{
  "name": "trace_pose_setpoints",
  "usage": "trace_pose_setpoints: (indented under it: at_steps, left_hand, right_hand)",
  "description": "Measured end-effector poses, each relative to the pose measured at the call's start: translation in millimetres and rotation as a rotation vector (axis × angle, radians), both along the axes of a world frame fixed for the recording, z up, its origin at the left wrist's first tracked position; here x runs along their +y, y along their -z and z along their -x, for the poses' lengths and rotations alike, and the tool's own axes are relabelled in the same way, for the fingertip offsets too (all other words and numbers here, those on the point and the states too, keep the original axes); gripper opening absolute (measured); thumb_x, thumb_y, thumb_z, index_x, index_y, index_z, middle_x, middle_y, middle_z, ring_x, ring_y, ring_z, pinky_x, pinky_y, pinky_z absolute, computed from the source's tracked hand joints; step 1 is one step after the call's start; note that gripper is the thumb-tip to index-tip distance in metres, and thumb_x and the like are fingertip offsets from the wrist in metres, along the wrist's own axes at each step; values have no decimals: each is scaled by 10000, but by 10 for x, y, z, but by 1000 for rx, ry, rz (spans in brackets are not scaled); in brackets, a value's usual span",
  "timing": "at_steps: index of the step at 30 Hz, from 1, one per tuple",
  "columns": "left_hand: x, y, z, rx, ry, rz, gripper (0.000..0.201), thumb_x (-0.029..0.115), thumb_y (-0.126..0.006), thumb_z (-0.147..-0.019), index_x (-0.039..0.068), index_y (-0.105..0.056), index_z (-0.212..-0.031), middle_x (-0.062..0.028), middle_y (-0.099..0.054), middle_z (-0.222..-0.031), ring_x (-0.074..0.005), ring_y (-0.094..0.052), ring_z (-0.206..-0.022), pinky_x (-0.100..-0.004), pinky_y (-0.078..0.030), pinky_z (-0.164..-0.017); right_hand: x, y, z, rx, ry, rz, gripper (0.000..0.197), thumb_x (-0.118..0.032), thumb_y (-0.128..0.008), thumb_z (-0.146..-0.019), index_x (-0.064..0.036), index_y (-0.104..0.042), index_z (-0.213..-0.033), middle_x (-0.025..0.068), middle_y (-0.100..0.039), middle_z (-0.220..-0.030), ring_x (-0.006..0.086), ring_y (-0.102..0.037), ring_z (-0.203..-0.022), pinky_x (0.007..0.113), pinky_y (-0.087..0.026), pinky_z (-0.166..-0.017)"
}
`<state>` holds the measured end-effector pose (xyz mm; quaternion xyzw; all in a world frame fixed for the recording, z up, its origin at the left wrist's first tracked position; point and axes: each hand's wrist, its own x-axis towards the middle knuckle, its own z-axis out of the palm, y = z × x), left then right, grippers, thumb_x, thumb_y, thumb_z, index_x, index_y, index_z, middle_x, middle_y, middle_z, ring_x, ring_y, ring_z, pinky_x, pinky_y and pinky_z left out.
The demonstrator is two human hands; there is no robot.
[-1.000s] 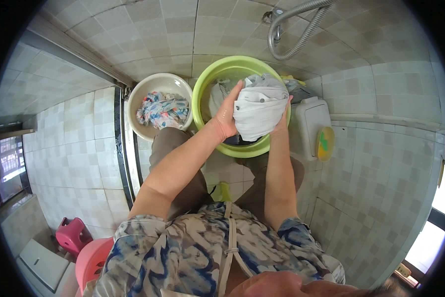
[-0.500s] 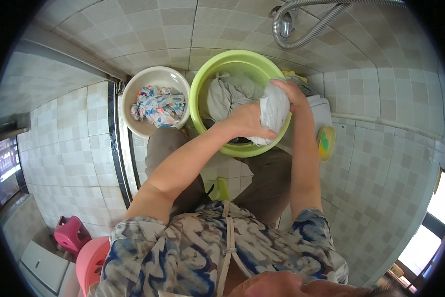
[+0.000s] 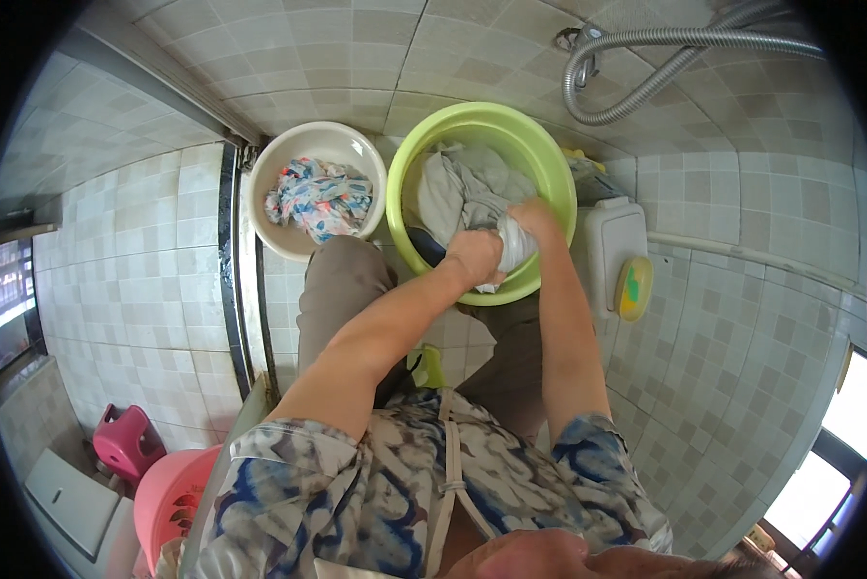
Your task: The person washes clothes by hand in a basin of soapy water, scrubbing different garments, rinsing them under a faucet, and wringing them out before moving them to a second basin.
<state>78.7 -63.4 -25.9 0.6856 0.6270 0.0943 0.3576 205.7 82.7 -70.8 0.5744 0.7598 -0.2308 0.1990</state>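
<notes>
Item: pale grey cloth (image 3: 462,188), wet, heaped in the green basin (image 3: 549,159) on the tiled floor (image 3: 742,318). The bunched end lies at the basin's 5 o'clock rim; the long axis runs from there up toward 11 o'clock.

Left hand (image 3: 474,257): fist closed around the bunched end, at the basin's 6 o'clock.

Right hand (image 3: 535,217): fingers curled over the same bunch, touching the left hand.

Adjacent: white basin (image 3: 269,183) at the green basin's 9 o'clock, holding a patterned blue and white cloth (image 3: 319,198). White container (image 3: 615,246) at 3 o'clock. Shower hose (image 3: 636,72) at 1 o'clock.
</notes>
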Motion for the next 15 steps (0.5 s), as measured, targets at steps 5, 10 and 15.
trace_pose_setpoints:
  at_steps: [5,10,15]
  left_hand:
    - [91,-36,217,62,-221,-249,596,336,-808,-579,6,-544,-999,-148,-620,-906,-290,-633,-838,-362,-520,-704]
    - [242,-716,944,184,-388,-521,693,293,-822,-546,78,-517,-1130,-116,-576,-989,-280,-578,-942,-385,-480,-811]
    - [-118,-876,1824,311,-428,-558,711,275,-805,-548,145,-511,-1183,-89,-566,-1069,-284,-554,-976,-420,-459,-830]
  right_hand:
    - [29,-443,288,441,174,-317,550,-450,-577,-771,26,-624,-1043,275,-611,-1021,365,-593,-987,410,-446,-861]
    - [-218,-1550,962,963,198,-227,440,-375,-577,-839,7,-590,-1058,205,-621,-1027,295,-598,-956,369,-442,-850]
    - [-537,-1437,1587,1213,-102,-255,440,-322,-637,-823,-32,-537,-1138,183,-584,-1072,286,-567,-996,354,-434,-869]
